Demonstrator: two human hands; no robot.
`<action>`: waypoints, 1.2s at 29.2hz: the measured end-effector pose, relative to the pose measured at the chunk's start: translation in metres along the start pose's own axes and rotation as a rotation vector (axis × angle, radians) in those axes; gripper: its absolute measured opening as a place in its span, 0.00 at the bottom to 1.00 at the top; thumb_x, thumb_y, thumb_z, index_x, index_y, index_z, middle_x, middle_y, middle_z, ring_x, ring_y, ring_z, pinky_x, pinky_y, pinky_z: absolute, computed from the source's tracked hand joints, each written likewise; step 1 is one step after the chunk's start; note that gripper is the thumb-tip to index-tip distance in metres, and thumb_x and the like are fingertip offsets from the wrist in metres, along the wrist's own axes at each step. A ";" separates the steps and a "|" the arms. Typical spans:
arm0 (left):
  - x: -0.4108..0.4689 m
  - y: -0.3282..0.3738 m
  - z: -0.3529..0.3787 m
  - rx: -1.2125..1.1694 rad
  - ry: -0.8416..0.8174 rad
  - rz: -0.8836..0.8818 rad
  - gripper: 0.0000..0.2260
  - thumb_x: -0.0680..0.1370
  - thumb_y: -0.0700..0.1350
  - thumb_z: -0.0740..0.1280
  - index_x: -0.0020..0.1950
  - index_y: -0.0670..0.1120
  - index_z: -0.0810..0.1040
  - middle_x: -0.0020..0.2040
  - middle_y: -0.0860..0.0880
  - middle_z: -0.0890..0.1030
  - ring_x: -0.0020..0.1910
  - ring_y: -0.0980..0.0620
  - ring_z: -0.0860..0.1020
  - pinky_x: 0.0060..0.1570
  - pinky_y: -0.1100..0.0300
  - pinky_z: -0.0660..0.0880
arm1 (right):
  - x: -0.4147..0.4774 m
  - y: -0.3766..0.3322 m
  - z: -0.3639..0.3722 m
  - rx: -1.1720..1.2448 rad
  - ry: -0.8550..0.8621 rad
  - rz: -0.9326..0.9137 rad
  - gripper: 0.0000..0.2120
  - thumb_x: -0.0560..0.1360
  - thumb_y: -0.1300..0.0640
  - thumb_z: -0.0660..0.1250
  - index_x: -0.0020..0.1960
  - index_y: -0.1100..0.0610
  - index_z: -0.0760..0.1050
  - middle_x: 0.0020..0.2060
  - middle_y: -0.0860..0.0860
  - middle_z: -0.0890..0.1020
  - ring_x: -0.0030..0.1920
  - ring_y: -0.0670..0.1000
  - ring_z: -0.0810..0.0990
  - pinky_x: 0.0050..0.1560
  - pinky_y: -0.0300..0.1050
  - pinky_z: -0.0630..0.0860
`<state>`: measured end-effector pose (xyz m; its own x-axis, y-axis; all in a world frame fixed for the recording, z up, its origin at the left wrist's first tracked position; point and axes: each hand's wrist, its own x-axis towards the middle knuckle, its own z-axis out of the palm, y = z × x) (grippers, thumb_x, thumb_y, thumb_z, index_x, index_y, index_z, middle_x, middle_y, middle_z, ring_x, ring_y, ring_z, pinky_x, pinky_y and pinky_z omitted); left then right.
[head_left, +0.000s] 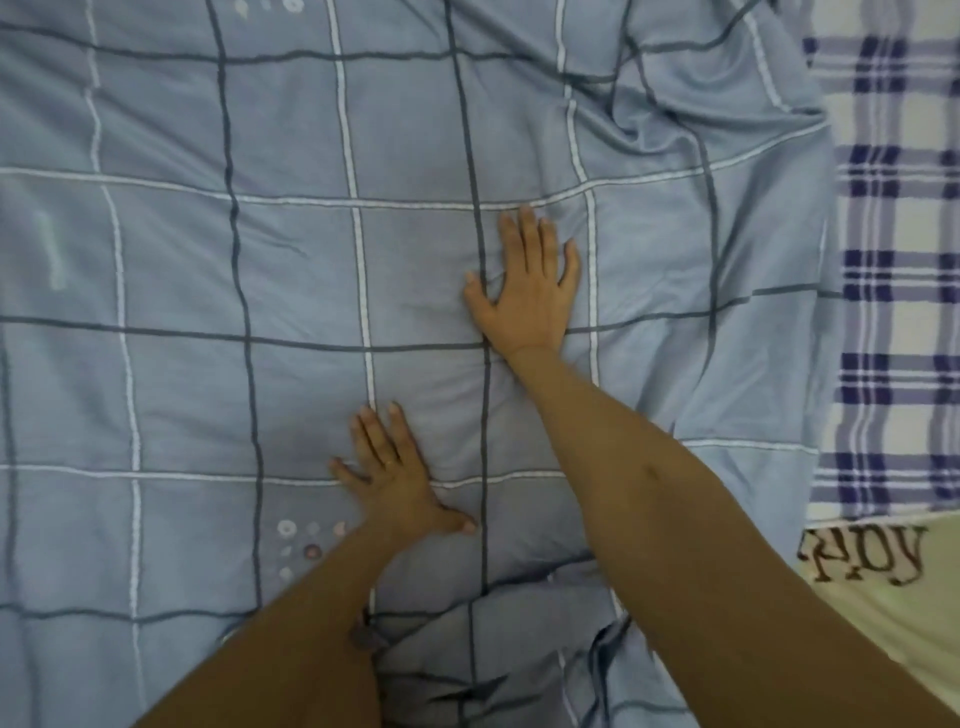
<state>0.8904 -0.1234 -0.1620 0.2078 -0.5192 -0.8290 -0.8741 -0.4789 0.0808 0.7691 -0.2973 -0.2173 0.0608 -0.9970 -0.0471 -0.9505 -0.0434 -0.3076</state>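
A light blue quilt (291, 270) with a grid of dark and white lines covers most of the view. My left hand (395, 478) lies flat on it near the lower middle, fingers straight and spread, a ring on one finger. My right hand (530, 291) presses flat on the quilt farther away, at the centre, fingers straight and pointing away from me. Both forearms are bare. The cloth is wrinkled around my right hand and bunched at the upper right.
A white and dark blue checked sheet (893, 291) shows along the right edge beside the quilt. A pale green cloth with brown letters (883, 561) lies at the lower right. The quilt's near edge (493, 675) is folded and rumpled between my arms.
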 end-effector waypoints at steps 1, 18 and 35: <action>0.002 -0.004 0.006 0.001 0.012 0.031 0.75 0.49 0.71 0.75 0.59 0.47 0.12 0.58 0.44 0.13 0.57 0.43 0.14 0.59 0.30 0.29 | -0.003 0.000 -0.001 0.000 0.007 -0.011 0.34 0.73 0.37 0.55 0.74 0.54 0.64 0.74 0.52 0.64 0.74 0.53 0.60 0.74 0.56 0.48; 0.005 -0.023 0.046 0.075 0.469 0.217 0.67 0.53 0.70 0.74 0.76 0.50 0.33 0.76 0.44 0.34 0.75 0.43 0.35 0.65 0.32 0.35 | -0.342 0.057 -0.083 -0.179 -0.533 -0.546 0.59 0.61 0.28 0.69 0.77 0.55 0.44 0.70 0.64 0.65 0.73 0.62 0.61 0.69 0.70 0.39; -0.187 -0.169 0.268 0.186 0.566 0.594 0.41 0.66 0.71 0.58 0.72 0.47 0.67 0.67 0.45 0.72 0.65 0.48 0.67 0.58 0.50 0.56 | -0.563 0.129 -0.057 -0.436 -0.195 -0.445 0.51 0.51 0.53 0.82 0.69 0.61 0.62 0.64 0.61 0.75 0.58 0.59 0.79 0.57 0.54 0.76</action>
<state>0.8813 0.2445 -0.1692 -0.1641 -0.9485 -0.2709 -0.9555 0.0846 0.2825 0.5948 0.2549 -0.1768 0.4921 -0.8500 -0.1881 -0.8557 -0.5120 0.0748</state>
